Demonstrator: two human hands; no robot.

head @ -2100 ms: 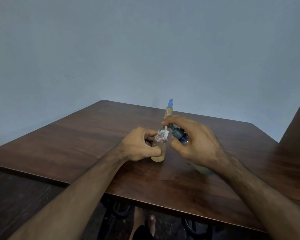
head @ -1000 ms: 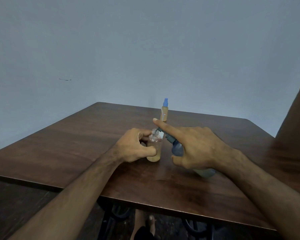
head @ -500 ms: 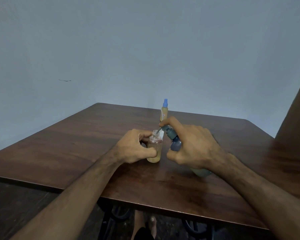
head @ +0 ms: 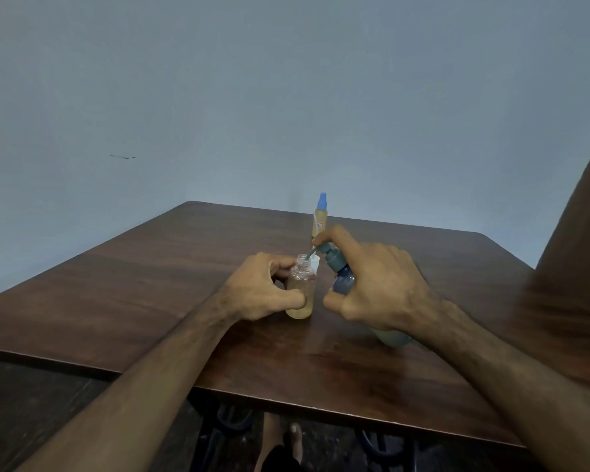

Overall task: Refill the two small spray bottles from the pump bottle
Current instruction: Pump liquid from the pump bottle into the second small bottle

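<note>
you're mid-refill: your left hand (head: 266, 287) grasps the open small bottle (head: 300, 291) standing on the bench (head: 116, 284) at frame centre, your right hand (head: 378, 287) clenches round the tilted pump bottle (head: 343, 281), forefinger on the pump, spout at the bottle's mouth. next, press steadily and keep the spout aligned. half a second ago things lay much the same. the capped spray bottle (head: 321, 216) waits behind
</note>
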